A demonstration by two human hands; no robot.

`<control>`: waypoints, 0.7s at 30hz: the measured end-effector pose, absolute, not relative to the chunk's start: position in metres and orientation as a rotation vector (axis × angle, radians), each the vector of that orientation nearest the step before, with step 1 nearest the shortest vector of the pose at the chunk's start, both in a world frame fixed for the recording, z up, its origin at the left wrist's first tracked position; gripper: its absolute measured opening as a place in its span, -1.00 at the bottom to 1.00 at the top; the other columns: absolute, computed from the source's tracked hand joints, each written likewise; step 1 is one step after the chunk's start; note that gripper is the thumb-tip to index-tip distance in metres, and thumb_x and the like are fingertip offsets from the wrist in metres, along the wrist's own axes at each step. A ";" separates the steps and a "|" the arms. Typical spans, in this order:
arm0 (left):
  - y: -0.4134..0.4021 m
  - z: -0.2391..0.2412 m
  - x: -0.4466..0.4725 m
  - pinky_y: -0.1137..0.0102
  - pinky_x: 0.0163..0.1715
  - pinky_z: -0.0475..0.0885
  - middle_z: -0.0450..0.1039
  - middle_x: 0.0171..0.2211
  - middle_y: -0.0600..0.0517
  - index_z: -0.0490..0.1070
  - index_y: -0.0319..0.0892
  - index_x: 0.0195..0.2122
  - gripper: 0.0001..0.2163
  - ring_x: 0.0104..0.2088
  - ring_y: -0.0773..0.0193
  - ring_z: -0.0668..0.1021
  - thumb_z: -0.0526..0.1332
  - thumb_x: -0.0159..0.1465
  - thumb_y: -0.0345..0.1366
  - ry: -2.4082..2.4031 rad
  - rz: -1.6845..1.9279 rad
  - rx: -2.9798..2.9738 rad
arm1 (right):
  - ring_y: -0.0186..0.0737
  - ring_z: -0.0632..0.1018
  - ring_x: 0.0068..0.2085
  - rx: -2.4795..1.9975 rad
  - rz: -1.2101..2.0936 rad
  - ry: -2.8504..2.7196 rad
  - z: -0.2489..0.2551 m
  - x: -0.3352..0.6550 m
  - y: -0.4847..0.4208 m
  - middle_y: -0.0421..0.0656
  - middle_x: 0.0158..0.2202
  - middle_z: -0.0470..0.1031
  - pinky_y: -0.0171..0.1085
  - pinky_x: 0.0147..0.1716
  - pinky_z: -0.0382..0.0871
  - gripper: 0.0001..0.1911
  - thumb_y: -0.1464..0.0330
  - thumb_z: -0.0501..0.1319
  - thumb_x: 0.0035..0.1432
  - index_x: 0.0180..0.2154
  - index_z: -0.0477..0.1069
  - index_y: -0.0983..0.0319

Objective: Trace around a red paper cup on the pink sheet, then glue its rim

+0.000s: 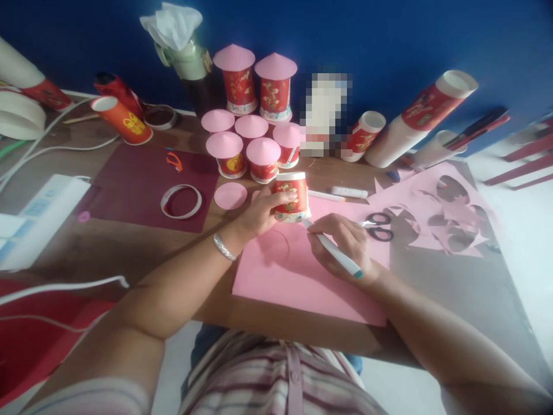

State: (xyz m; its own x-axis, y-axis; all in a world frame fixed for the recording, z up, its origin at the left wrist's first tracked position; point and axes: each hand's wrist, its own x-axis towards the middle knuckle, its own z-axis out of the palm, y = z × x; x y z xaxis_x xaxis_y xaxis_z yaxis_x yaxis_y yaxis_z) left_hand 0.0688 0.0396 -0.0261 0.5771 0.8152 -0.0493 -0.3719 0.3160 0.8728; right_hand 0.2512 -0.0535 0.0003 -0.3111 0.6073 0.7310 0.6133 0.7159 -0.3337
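My left hand point(261, 212) grips a red patterned paper cup point(291, 196) that stands upside down on a pink paper sheet point(298, 276). My right hand point(345, 245) holds a white pen with a green end point(334, 251), its tip touching the paper at the cup's rim. A curved pen line shows on the sheet just left of the cup. A silver bracelet sits on my left wrist.
Several red cups with pink cone lids point(250, 147) stand behind. A pink paper disc point(230, 195), a tape ring point(181, 201), black scissors point(380, 226), a glue stick point(349, 192) and cut pink scraps point(436, 213) lie around. Cup stacks point(419, 115) lean at the right.
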 end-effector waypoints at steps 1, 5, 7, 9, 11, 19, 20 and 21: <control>0.040 -0.026 0.069 0.32 -0.23 0.46 0.50 -0.28 0.02 0.51 -0.16 -0.17 -0.74 -0.28 0.24 0.54 0.41 0.21 -0.14 0.545 0.833 0.945 | -0.26 0.58 -0.42 -0.920 0.000 -2.008 0.001 0.251 -0.054 -0.24 -0.39 0.54 -0.27 -0.44 0.51 -0.79 0.56 0.24 0.28 -0.12 0.41 0.15; 0.040 -0.027 0.069 0.31 -0.23 0.46 0.48 -0.34 0.05 0.50 -0.16 -0.21 -0.73 -0.32 0.25 0.54 0.45 0.18 -0.14 0.564 0.841 0.921 | -0.25 0.60 -0.40 -0.875 0.004 -2.028 0.004 0.252 -0.055 -0.23 -0.39 0.54 -0.26 -0.42 0.53 -0.80 0.55 0.24 0.29 -0.12 0.41 0.15; 0.040 -0.026 0.069 0.30 -0.21 0.48 0.49 -0.33 0.05 0.51 -0.15 -0.19 -0.72 -0.31 0.25 0.55 0.45 0.17 -0.14 0.566 0.852 0.914 | -0.26 0.60 -0.41 -0.877 -0.003 -2.026 0.004 0.252 -0.055 -0.23 -0.39 0.54 -0.26 -0.43 0.53 -0.81 0.54 0.23 0.30 -0.13 0.40 0.15; 0.040 -0.025 0.069 0.28 -0.17 0.50 0.52 -0.28 0.03 0.52 -0.15 -0.13 -0.69 -0.27 0.23 0.58 0.45 0.16 -0.15 0.565 0.858 0.904 | -0.26 0.60 -0.41 -0.882 -0.006 -2.025 0.003 0.252 -0.055 -0.23 -0.39 0.54 -0.26 -0.43 0.53 -0.82 0.54 0.23 0.31 -0.13 0.40 0.15; 0.040 -0.025 0.069 0.27 -0.14 0.51 0.55 -0.24 0.01 0.53 -0.15 -0.09 -0.65 -0.23 0.20 0.60 0.46 0.14 -0.15 0.569 0.861 0.898 | -0.26 0.60 -0.40 -0.875 -0.002 -2.028 0.003 0.252 -0.055 -0.22 -0.39 0.54 -0.25 -0.42 0.53 -0.82 0.54 0.24 0.31 -0.13 0.40 0.16; 0.041 -0.031 0.067 0.29 -0.13 0.51 0.56 -0.23 0.01 0.55 -0.15 -0.05 -0.68 -0.23 0.22 0.60 0.44 0.19 -0.19 0.544 0.858 0.850 | -0.24 0.58 -0.38 -0.860 0.000 -2.028 0.003 0.253 -0.054 -0.20 -0.37 0.52 -0.25 -0.39 0.53 -0.78 0.56 0.25 0.29 -0.10 0.39 0.17; 0.042 -0.032 0.067 0.27 -0.11 0.52 0.57 -0.20 -0.01 0.55 -0.15 -0.03 -0.67 -0.19 0.20 0.61 0.43 0.20 -0.20 0.536 0.858 0.836 | -0.24 0.58 -0.38 -0.855 -0.001 -2.023 0.002 0.254 -0.053 -0.20 -0.36 0.52 -0.25 -0.38 0.53 -0.78 0.56 0.25 0.30 -0.09 0.39 0.17; 0.042 -0.033 0.067 0.25 -0.07 0.52 0.59 -0.16 -0.03 0.56 -0.16 -0.01 -0.66 -0.15 0.16 0.62 0.43 0.20 -0.21 0.526 0.856 0.819 | -0.25 0.58 -0.37 -0.849 -0.007 -2.016 0.001 0.254 -0.053 -0.20 -0.36 0.51 -0.26 -0.38 0.53 -0.77 0.56 0.24 0.31 -0.07 0.40 0.16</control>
